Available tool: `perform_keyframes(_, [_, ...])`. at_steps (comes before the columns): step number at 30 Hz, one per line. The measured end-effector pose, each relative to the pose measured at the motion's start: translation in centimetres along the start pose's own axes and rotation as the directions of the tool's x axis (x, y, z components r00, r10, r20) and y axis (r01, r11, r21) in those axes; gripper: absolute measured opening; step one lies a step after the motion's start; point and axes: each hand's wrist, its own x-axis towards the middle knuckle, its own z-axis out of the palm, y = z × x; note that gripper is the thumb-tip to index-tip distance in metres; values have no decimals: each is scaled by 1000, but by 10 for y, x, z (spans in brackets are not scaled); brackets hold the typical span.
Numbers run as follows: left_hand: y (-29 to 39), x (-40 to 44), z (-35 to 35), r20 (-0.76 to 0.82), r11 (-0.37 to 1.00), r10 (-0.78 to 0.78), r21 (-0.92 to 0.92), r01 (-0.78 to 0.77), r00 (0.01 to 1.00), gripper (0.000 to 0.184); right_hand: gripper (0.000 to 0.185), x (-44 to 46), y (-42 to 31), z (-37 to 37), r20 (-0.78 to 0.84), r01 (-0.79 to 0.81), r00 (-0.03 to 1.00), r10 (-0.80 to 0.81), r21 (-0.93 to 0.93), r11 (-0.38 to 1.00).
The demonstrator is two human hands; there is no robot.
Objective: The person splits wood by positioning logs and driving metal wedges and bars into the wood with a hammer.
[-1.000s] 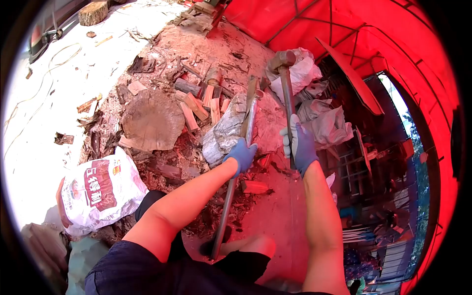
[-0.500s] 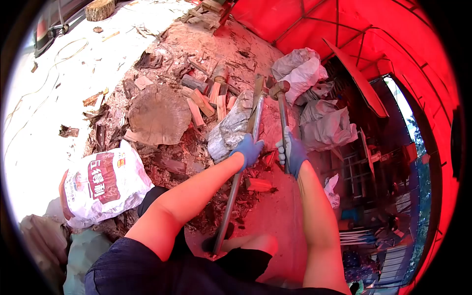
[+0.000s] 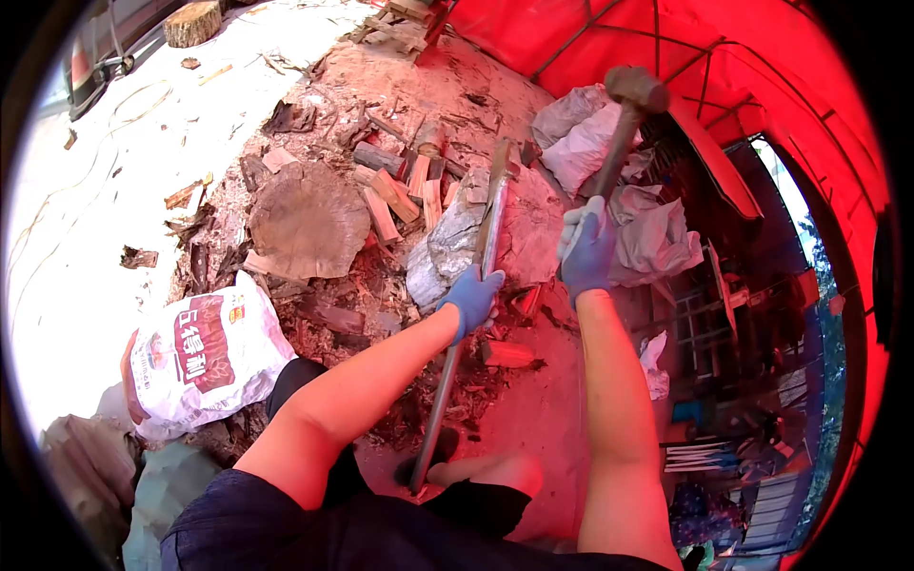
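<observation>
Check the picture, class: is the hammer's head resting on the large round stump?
No, the right hand holds the hammer with its head well clear of the stump, toward the picture's right.

Ground, sunlit pale on one side and tinted red on the other (image 3: 524,419), bears a round brown wooden stump (image 3: 309,221), the landmark. Dark bark fragments (image 3: 290,118) lie around the stump. Just right of it lie split orange-brown firewood pieces (image 3: 382,215); farther right, a thick grey-barked log (image 3: 446,249). Below-left sits a bulging white printed sack (image 3: 214,352); well above-left, a short cut log (image 3: 192,24).
</observation>
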Motion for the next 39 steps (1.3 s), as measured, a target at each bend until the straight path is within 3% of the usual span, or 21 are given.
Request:
perform_keyframes(1, [0, -2, 0, -2, 1000, 14, 4, -14, 1000, 29, 54, -9, 37, -6, 63, -274, 955, 288, -174, 946])
perform_keyframes(3, [-7, -11, -1, -22, 996, -28, 86, 30, 999, 30, 61, -24, 47, -8, 32, -661, 740, 672, -147, 736])
perform_keyframes(6, [-3, -4, -3, 0, 987, -48, 151, 47, 999, 33, 66, -34, 56, -28, -12, -651, 758, 652, -81, 755])
perform_keyframes(8, [10, 0, -1, -30, 981, -41, 187, 46, 999, 32, 66, -32, 32, -40, -26, -607, 794, 608, -82, 790])
perform_keyframes(10, [1, 4, -4, -10, 980, -21, 198, 22, 1000, 32, 63, -38, -11, -48, 43, -501, 865, 499, 91, 861])
perform_keyframes(13, [6, 2, -2, -19, 985, -50, 166, 53, 999, 33, 56, -31, -82, -49, -27, -85, 996, 89, 129, 988])
perform_keyframes(15, [5, 2, -2, -18, 984, -40, 173, 43, 999, 33, 54, -13, -98, -48, -19, 40, 999, -37, 189, 981])
perform_keyframes(17, [4, 4, -2, -23, 983, -30, 181, 34, 999, 33, 49, -6, -101, -29, -192, 353, 925, -327, 118, 928])
perform_keyframes(19, [-3, 9, -4, -12, 984, 9, 179, -6, 1000, 33, 43, 3, -50, -19, -138, 338, 938, -318, 156, 928])
perform_keyframes(20, [-1, 8, -4, -13, 984, 8, 179, -6, 1000, 33, 40, -9, -22, -7, -107, 172, 981, -161, 109, 979])
perform_keyframes(21, [1, 7, -3, -16, 981, 14, 193, -10, 1000, 34, 47, -12, 23, -4, -44, -70, 997, 66, -104, 992])
perform_keyframes(22, [1, 4, -3, -19, 978, 17, 208, -13, 1000, 34, 52, -14, 34, -8, 17, -382, 921, 390, -158, 910])
perform_keyframes(23, [5, 2, -4, -24, 977, 25, 211, -19, 999, 34, 57, -11, 39, -10, 65, -636, 745, 664, -228, 737])
perform_keyframes(26, [3, -6, -7, -54, 964, -89, 247, 99, 995, 36, 64, -11, 51, -25, 3, -642, 763, 646, -110, 759])
perform_keyframes(28, [14, 4, -4, -32, 966, -61, 251, 67, 998, 37, 63, -15, 24, -31, -6, -554, 831, 556, -104, 826])
perform_keyframes(30, [8, 4, -6, -26, 968, -49, 244, 54, 998, 37, 61, -27, -5, -42, 47, -437, 900, 434, 83, 896])
perform_keyframes(32, [7, 3, -4, -47, 966, -47, 250, 57, 998, 37, 58, -29, -49, -39, -11, -201, 979, 203, 111, 973])
perform_keyframes(33, [6, 3, -3, -45, 966, -50, 251, 60, 998, 37, 58, -24, -61, -38, -14, -202, 979, 205, 111, 973])
perform_keyframes(35, [9, 4, -4, -37, 970, -69, 232, 76, 997, 36, 56, -13, -77, -34, -128, 192, 977, -170, 190, 963])
perform_keyframes(38, [13, 1, -3, -41, 970, -81, 225, 88, 996, 37, 54, -2, -31, -16, -142, 274, 956, -257, 118, 954])
perform_keyframes(39, [13, 1, -4, -44, 971, -82, 220, 90, 996, 37, 56, -5, 10, -9, -67, 67, 996, -66, 8, 998])
